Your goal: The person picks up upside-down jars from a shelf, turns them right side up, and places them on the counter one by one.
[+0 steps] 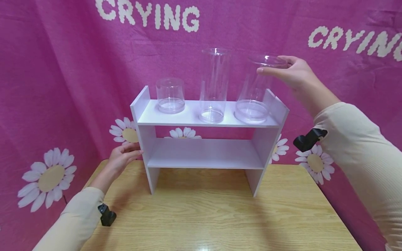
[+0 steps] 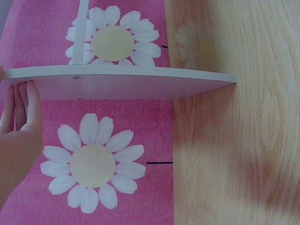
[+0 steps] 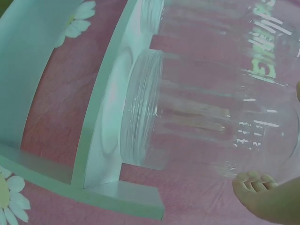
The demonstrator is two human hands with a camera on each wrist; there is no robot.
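On the right end of the white rack's top shelf (image 1: 191,115) stands a wide clear jar (image 1: 251,94), with a ridged band around its bottom (image 3: 140,112). My right hand (image 1: 292,71) grips it near the top, thumb in front and fingers round the far side. A tall narrow clear jar (image 1: 215,83) is in the middle, and a short one (image 1: 170,94) sits to the left. Lower down, my left hand (image 1: 124,157) rests against the rack's left side panel (image 1: 145,150). Its fingers (image 2: 33,101) lie straight against the panel's outer face.
The rack stands on a wooden table (image 1: 201,216), with a second shelf (image 1: 204,153) below the top one. Raised side ends border the top shelf. Close behind hangs a pink cloth (image 1: 78,69) with daisies and white lettering.
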